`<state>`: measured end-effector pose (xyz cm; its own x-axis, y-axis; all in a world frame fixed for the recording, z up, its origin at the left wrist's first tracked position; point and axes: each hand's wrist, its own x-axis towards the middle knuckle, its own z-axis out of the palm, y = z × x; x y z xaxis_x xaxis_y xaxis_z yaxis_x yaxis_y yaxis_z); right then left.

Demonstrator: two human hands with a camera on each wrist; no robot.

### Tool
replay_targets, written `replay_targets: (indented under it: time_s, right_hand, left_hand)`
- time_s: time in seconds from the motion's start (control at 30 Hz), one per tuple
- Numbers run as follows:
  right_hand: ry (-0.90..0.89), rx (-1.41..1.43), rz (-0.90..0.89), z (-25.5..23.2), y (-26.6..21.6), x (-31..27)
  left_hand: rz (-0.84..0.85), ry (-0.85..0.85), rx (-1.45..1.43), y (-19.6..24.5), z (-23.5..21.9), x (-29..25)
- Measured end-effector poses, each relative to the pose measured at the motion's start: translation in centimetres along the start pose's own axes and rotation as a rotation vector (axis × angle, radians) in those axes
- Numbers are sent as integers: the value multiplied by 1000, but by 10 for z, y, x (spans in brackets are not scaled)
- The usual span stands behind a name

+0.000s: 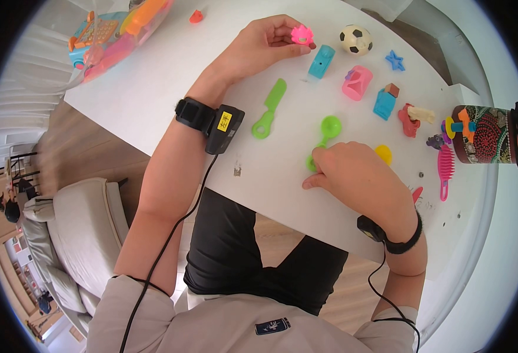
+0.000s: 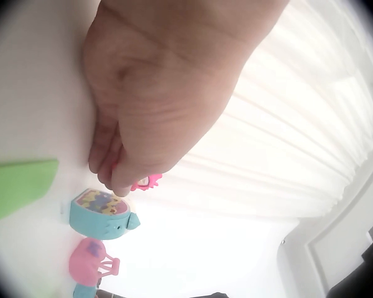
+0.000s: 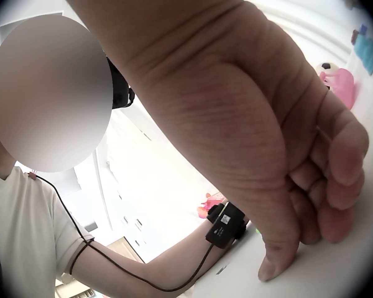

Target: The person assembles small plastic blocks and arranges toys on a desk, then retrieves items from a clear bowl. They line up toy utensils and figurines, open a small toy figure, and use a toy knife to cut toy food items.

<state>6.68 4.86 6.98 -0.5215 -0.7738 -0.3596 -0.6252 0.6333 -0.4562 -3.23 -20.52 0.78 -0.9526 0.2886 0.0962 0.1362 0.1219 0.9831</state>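
Note:
In the head view, my left hand pinches a small pink toy with a spiky, flower-like edge between thumb and fingers. Part of that toy shows beyond the fingertips in the left wrist view. Close by stands a light-blue toy block, whose patterned face shows in the left wrist view. My right hand is low over the table, its index finger right at the handle of a green toy spoon. Thumb and loosely curled fingers stand apart in the right wrist view, and part of the handle is hidden.
A green toy knife lies between the hands. Beyond are a pink cup-like toy, a toy football and a blue star. A pink comb and a patterned drum-like container are at right; a yellow piece is beside the right hand.

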Motion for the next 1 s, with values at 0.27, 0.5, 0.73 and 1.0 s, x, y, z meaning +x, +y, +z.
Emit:
replay_targets:
  time_s: [0.27, 0.5, 0.73, 1.0]
  right_hand:
    - [15, 0, -9, 0, -1, -1]
    - [13, 11, -8, -2, -1, -1]
    - [51, 18, -12, 0, 1, -2]
    - [16, 1, 3, -4, -5, -1]
  left_hand:
    - [-14, -6, 17, 2, 0, -2]
    - [5, -11, -8, -4, -2, 0]
    - [-8, -31, -6, 0, -4, -1]
    - [-21, -25, -26, -1, -2, -1]
